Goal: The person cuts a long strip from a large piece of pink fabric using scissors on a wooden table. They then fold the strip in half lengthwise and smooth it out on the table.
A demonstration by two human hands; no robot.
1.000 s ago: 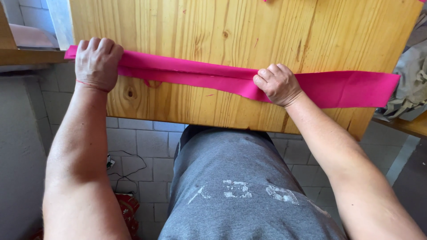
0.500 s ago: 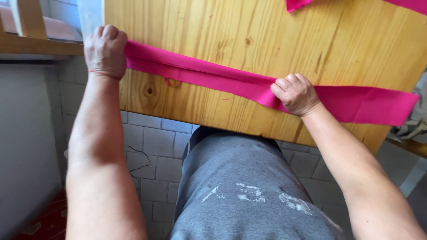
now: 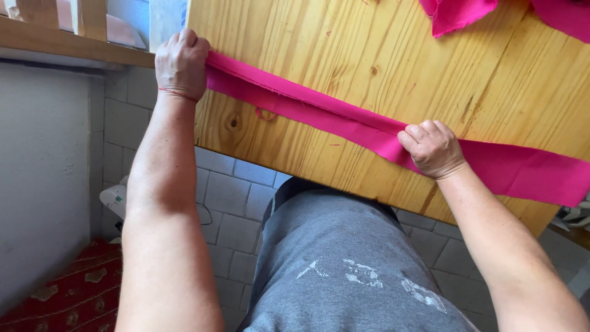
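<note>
Both fists, left hand and right hand, now lower-framed, clenching pink strip across pine table above tiled floor.

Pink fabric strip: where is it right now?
In the head view, the pink fabric strip lies across the wooden table, pinned at the table's left corner by the left hand and mid-length by the right hand.

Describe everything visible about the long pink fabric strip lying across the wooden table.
The pink fabric strip is a long, narrow band of woven-looking cloth, apparently folded lengthwise, with slightly frayed edges. It lies flat and stretched diagonally across the wooden table, running from the upper left to the right edge of the view. The left hand grips its end at the table's corner; the right hand presses down on it further along.
</note>
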